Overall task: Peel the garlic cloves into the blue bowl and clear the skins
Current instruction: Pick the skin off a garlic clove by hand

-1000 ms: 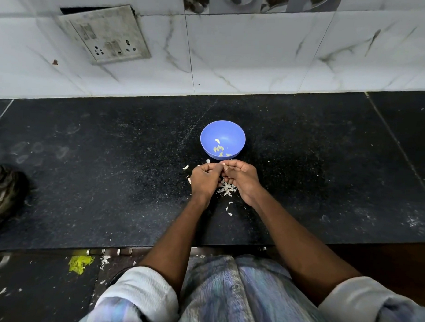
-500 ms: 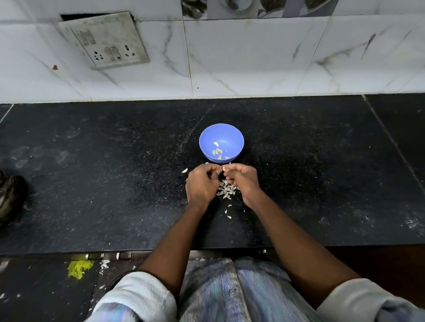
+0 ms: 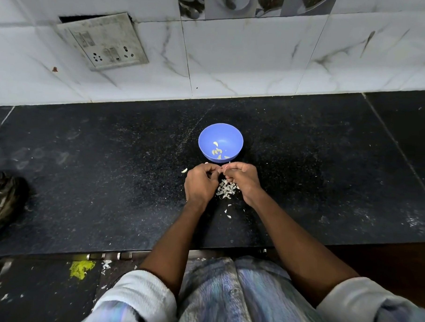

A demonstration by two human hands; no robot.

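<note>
Head view: left hand (image 3: 200, 183) and right hand (image 3: 241, 178) meet just before blue bowl (image 3: 221, 141), fingers (image 3: 212, 167) curled, pinching a garlic clove (image 3: 221, 169) between them. Skins (image 3: 226, 189) piled below. Black bench (image 3: 328, 166) open both sides; black bag (image 3: 3, 198) far left, tiled wall (image 3: 235, 59) behind.

Just beyond the fingertips (image 3: 222, 169) stands the blue bowl (image 3: 207, 138), smooth plastic with a soft sheen. Under the fingers lie papery, dry garlic skins (image 3: 226, 192) on the countertop (image 3: 108, 180), dark speckled polished stone, dusty. Far left of the fingers, a crinkled glossy black plastic bag (image 3: 0, 200). Beyond, glossy marble-look wall tiles (image 3: 247, 57).
</note>
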